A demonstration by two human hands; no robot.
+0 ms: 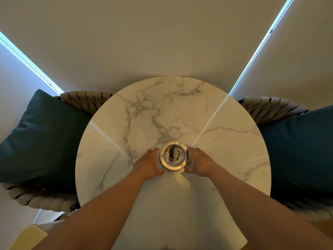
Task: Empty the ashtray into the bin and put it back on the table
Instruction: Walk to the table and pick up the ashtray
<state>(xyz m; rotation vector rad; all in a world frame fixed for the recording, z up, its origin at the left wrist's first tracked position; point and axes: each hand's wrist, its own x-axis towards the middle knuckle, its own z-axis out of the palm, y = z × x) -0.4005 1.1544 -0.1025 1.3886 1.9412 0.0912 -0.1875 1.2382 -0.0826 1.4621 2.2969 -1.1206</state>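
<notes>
Marble it was, a round table (225,141), and the left hand (148,164) cupped one side of the glass ashtray (174,155) while the right hand (198,162) pressed the other. Both clamped its rim, thumbs on the near side, probably so the dark ash stayed level. It sat near the surface's middle, toward the near edge; lifted or resting, I could not tell. No bin showed.
</notes>
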